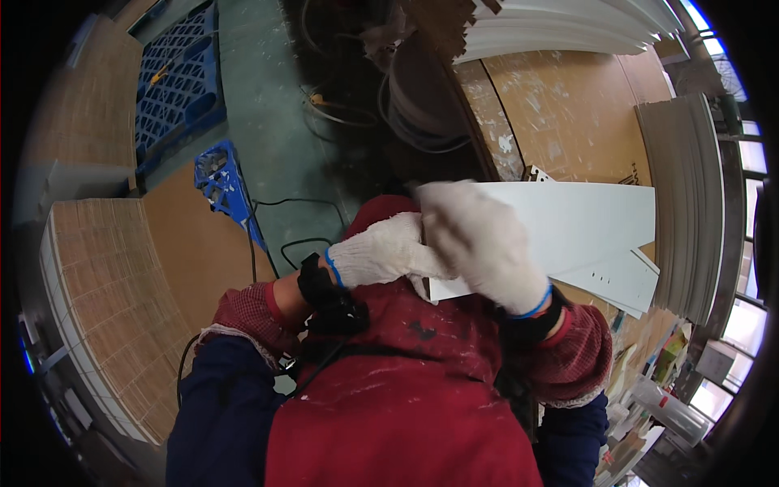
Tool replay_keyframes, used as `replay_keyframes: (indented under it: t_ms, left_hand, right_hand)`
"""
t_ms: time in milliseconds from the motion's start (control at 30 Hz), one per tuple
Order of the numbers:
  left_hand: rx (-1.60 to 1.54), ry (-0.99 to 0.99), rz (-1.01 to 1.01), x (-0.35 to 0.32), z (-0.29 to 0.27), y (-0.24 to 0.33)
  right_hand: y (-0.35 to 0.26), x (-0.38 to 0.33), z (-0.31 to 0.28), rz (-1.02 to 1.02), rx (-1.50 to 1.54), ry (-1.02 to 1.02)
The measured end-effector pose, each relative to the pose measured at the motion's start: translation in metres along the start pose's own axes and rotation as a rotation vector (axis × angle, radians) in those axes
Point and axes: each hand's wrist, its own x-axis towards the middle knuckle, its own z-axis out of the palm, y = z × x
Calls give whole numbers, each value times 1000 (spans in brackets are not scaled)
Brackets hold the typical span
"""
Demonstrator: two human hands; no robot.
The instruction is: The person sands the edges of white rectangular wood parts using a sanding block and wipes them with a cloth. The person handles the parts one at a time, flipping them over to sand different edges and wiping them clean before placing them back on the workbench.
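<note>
At the far left a blue pallet (174,81) is seen on the green floor (260,105), with a stack of brown slatted boards (105,308) nearer and left of it. Black cables (284,235) are laid across the floor toward the middle. A red apron (406,390) fills the near centre, with dark blue sleeves on either side. The left hand (381,252), in a white knit glove with a blue cuff, is held just left of centre, its fingers curled against the near left end of a white panel (568,219); whether the panel is truly pinched by it cannot be told. The right hand (479,239), gloved the same, is laid over that same end of the panel, touching the left hand, its fingers clenched around the edge. The panel is stretched from the hands toward the right, above a brown worktable (568,114) flecked with white. A second, smaller white panel (617,280) with small holes lies just below it. A pile of white strips (690,203) is stacked at the far right.
</note>
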Motion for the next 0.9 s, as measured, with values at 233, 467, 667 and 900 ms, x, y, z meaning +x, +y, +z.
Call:
replay_keyframes:
  t_ms: [233,467,667,900]
  left_hand:
    - [416,66,328,11,-15,-33]
    - [-76,-20,-91,2,0,7]
    - [-73,13,-72,1,6,14]
    - [-51,59,-112,2,7,17]
  right_hand:
    - [-12,5,7,142,-340,-121]
    - [7,-8,-4,182,-178,368]
    - [73,-35,-59,642,-443,318]
    - [16,6,-11,416,-406,65]
